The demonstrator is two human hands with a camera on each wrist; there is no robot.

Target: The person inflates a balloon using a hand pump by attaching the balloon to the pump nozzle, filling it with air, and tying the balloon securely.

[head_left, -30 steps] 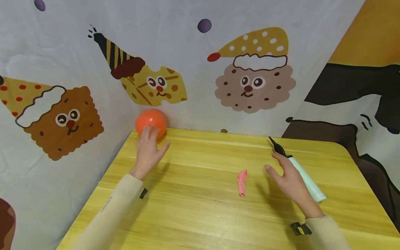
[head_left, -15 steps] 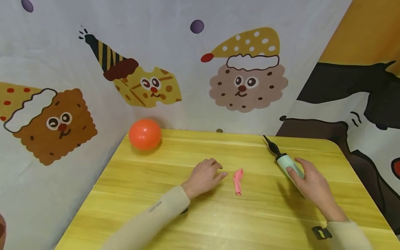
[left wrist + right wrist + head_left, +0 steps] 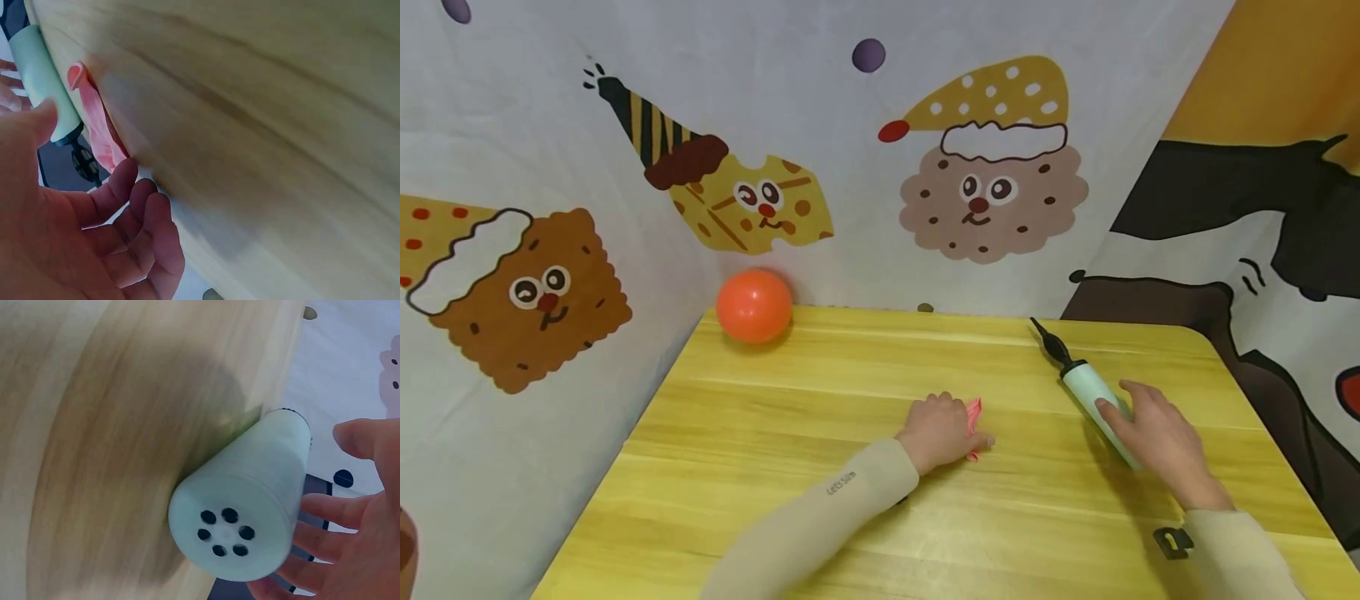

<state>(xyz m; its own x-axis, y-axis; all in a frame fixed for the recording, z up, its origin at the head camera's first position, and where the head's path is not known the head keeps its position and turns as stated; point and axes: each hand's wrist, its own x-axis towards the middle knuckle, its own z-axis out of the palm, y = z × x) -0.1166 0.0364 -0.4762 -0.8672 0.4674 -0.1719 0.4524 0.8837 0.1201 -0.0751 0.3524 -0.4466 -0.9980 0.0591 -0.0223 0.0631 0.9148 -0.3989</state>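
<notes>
A limp pink balloon (image 3: 974, 414) lies on the wooden table, partly covered in the head view by my left hand (image 3: 936, 430). In the left wrist view the balloon (image 3: 99, 125) stretches between the thumb and loosely bent fingers, its end close to the index fingertip; whether they touch I cannot tell. My right hand (image 3: 1167, 446) is over the pale green balloon pump (image 3: 1088, 390) with its black nozzle. The right wrist view has the pump's holed end (image 3: 228, 531) facing the camera, the fingers spread alongside the barrel and the thumb apart from it.
An inflated orange balloon (image 3: 755, 306) sits at the table's far left corner. Behind the table (image 3: 850, 358) hangs a white cloth (image 3: 850, 167) printed with cartoon snacks, which also runs along the left side.
My left hand has left the orange balloon and come right, over to the pink balloon. My right hand has shifted right onto the pump. The orange balloon has shifted slightly.
</notes>
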